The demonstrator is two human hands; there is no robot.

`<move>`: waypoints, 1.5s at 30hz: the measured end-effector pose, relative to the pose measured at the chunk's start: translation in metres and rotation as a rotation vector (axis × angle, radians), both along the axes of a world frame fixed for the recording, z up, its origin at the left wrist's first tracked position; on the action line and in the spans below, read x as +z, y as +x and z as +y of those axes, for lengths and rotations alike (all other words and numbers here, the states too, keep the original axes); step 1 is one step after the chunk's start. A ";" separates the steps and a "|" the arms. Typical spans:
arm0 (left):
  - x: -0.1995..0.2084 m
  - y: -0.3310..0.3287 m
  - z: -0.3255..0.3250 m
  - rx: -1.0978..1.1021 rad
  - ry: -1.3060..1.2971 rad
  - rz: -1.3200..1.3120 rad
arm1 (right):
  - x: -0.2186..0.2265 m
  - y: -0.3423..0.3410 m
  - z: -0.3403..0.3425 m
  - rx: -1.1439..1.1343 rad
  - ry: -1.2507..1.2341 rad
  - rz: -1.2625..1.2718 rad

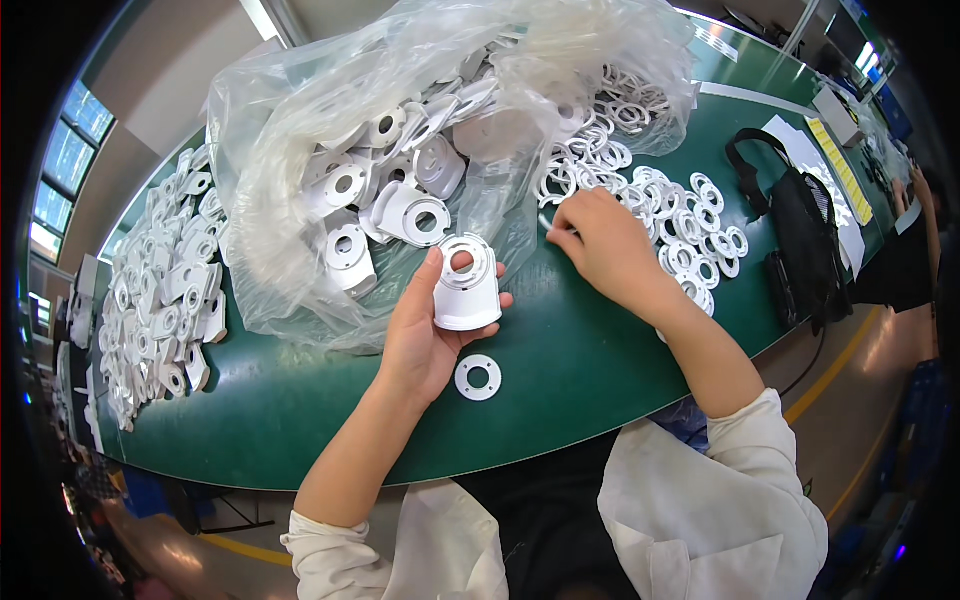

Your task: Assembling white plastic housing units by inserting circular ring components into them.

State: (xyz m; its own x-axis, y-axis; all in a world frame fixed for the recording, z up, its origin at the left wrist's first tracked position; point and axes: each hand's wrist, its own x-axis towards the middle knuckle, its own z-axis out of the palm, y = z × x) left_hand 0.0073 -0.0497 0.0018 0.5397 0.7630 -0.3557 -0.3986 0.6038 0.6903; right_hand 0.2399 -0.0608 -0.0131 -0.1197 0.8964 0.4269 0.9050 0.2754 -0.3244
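My left hand (412,335) is closed around a white plastic housing (467,308), its round, ring-shaped end with a central hole pointing away from me. To the right, my right hand (608,245) is at the near-left edge of a spread of white plastic rings (684,222). Its fingers pinch what looks like a white ring (545,221), seen nearly edge-on and partly hidden by the fingertips. Just below the held housing, a flat white ring with small holes (465,390) lies alone on the green table (560,380).
A large clear plastic bag (275,235) holds many loose white housings (345,185) and spills rings at its right. A heap of white parts (165,300) lies at the left. A black bag (805,235), papers and a yellow sheet (840,170) sit at the right; another person's hand (920,188) shows beyond.
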 end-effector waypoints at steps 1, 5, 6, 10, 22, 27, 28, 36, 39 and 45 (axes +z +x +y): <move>0.000 0.000 -0.001 -0.004 0.018 -0.004 | 0.007 -0.001 0.000 -0.100 -0.042 0.073; -0.004 0.001 -0.002 -0.040 0.147 0.070 | 0.023 0.008 0.004 -0.212 0.102 0.172; -0.003 0.002 -0.003 -0.041 0.147 0.069 | 0.026 0.012 0.004 -0.233 0.153 0.195; -0.001 0.004 -0.004 -0.053 0.138 0.112 | 0.040 0.019 -0.004 -0.277 -0.164 0.281; -0.002 0.007 -0.008 -0.107 0.223 0.119 | 0.043 0.006 -0.002 0.178 -0.409 1.125; 0.001 0.011 -0.011 -0.153 0.275 0.120 | 0.024 -0.018 -0.006 0.403 -0.457 1.074; 0.001 0.011 -0.011 -0.152 0.274 0.122 | 0.024 -0.019 -0.007 0.405 -0.459 1.075; -0.001 0.011 -0.011 -0.179 0.257 0.112 | 0.023 -0.027 -0.007 0.261 -0.529 1.240; -0.001 0.011 -0.011 -0.180 0.247 0.092 | 0.016 -0.027 -0.005 0.237 -0.562 1.199; -0.002 0.011 -0.012 -0.191 0.259 0.093 | 0.015 -0.025 -0.005 0.174 -0.555 1.078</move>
